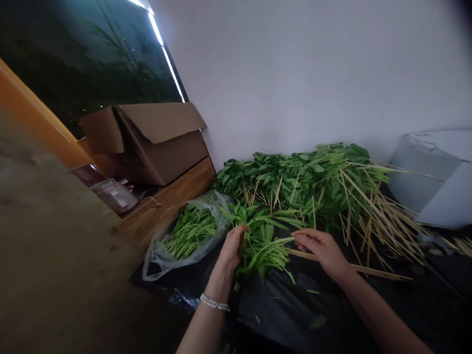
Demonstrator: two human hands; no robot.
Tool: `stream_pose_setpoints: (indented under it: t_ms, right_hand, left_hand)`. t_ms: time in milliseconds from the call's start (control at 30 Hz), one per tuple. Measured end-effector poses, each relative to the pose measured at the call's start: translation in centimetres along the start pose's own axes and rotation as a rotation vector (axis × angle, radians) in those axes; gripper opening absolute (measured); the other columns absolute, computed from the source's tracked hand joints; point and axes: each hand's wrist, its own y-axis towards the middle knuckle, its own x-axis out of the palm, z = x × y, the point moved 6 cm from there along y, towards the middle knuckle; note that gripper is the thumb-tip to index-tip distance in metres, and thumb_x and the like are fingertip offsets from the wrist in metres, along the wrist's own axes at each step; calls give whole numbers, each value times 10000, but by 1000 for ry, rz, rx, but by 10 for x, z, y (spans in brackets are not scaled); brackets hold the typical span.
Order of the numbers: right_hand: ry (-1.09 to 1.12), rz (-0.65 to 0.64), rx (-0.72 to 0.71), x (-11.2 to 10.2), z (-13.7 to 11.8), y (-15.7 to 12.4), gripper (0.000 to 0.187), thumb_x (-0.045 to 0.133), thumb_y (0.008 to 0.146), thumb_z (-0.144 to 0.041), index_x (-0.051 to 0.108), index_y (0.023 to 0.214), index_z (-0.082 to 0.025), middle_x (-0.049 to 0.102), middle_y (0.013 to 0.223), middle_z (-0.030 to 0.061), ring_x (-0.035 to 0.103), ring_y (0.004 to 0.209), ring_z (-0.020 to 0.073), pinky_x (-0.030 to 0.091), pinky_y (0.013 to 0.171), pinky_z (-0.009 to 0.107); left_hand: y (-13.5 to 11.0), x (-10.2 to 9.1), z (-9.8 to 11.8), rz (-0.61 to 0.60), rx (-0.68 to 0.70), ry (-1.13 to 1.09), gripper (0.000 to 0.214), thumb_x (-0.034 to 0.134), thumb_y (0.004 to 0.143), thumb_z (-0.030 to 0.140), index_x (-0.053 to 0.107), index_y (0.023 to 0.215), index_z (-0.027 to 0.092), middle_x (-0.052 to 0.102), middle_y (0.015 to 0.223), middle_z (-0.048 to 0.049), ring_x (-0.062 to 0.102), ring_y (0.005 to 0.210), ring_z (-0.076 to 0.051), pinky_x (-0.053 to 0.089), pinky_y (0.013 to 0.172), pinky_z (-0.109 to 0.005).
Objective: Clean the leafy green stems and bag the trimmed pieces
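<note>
My left hand (231, 249), with a bead bracelet at the wrist, is closed round a small bunch of leafy green stems (263, 246) lying on black plastic sheeting (280, 309). My right hand (320, 246) pinches the pale end of one green stem (283, 241) from that bunch, fingers curled. Behind both hands lies a large heap of leafy greens (295, 177) mixed with long straw-coloured stalks (372, 216).
A clear plastic bag (184, 236) holding trimmed green stems lies left of my left hand. An open cardboard box (147, 142) sits on a wooden ledge (169, 201) beside a small plastic container (116, 194). A white foam box (435, 172) stands at the right by the wall.
</note>
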Motion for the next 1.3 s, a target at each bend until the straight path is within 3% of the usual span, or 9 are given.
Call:
stream_pose_setpoints:
  t_ms: [167, 267, 400, 600, 800, 900, 1133, 1300]
  right_hand:
    - [21, -73, 48, 10, 1, -1, 334, 684, 713, -483, 744, 797, -165, 602, 576, 4, 530, 558, 139, 447, 576, 289]
    - [25, -104, 67, 15, 2, -3, 364, 679, 705, -513, 732, 770, -159, 579, 546, -4, 507, 537, 132, 418, 548, 277]
    - [3, -147, 71, 17, 1, -4, 371, 661, 724, -521, 726, 782, -161, 579, 559, -6, 514, 550, 134, 419, 559, 273]
    - [-43, -192, 54, 21, 1, -4, 334, 655, 732, -500, 715, 757, -172, 590, 564, -1, 528, 549, 143, 431, 562, 280]
    - [-63, -219, 41, 23, 2, -3, 317, 649, 735, -487, 721, 770, -180, 597, 573, -3, 537, 550, 148, 437, 562, 284]
    - [-94, -226, 34, 24, 4, -3, 321, 625, 758, -488, 719, 767, -181, 598, 572, 0, 546, 553, 154, 440, 565, 287]
    - [-196, -265, -81, 31, 5, -6, 311, 577, 814, -451, 675, 674, -191, 593, 620, 7, 555, 581, 159, 436, 567, 281]
    - [-238, -205, -162, 33, 2, -7, 324, 551, 840, -438, 672, 666, -193, 580, 619, 3, 544, 563, 153, 417, 552, 275]
  left_hand:
    - [-7, 7, 6, -104, -129, -204, 212, 629, 662, 325, 490, 672, 165, 581, 749, -5, 552, 634, -97, 418, 540, -194]
    - [-14, 23, 9, -242, -141, -246, 243, 649, 708, 341, 475, 696, 172, 528, 631, 27, 499, 532, -79, 354, 473, -177]
    - [-23, 37, 12, -337, -24, 21, 349, 655, 752, 481, 534, 712, 156, 389, 507, 78, 317, 428, -48, 212, 425, -189]
    - [-39, 59, 8, -511, 125, 487, 330, 693, 738, 422, 736, 888, 131, 648, 740, -20, 529, 690, -135, 409, 698, -248]
    - [-47, 68, 4, -593, 161, 610, 270, 614, 776, 367, 760, 830, 146, 631, 687, 8, 512, 664, -135, 391, 655, -230]
    - [-48, 68, 8, -538, 220, 675, 253, 585, 757, 306, 762, 828, 139, 634, 676, 12, 514, 653, -137, 386, 632, -225]
    - [-43, 61, 11, -205, 377, 807, 166, 580, 646, 222, 731, 678, 160, 628, 631, -4, 520, 621, -150, 375, 616, -252]
    - [-32, 55, -9, -158, 146, 449, 119, 552, 598, 237, 580, 515, 157, 439, 463, 38, 362, 481, -98, 272, 495, -239]
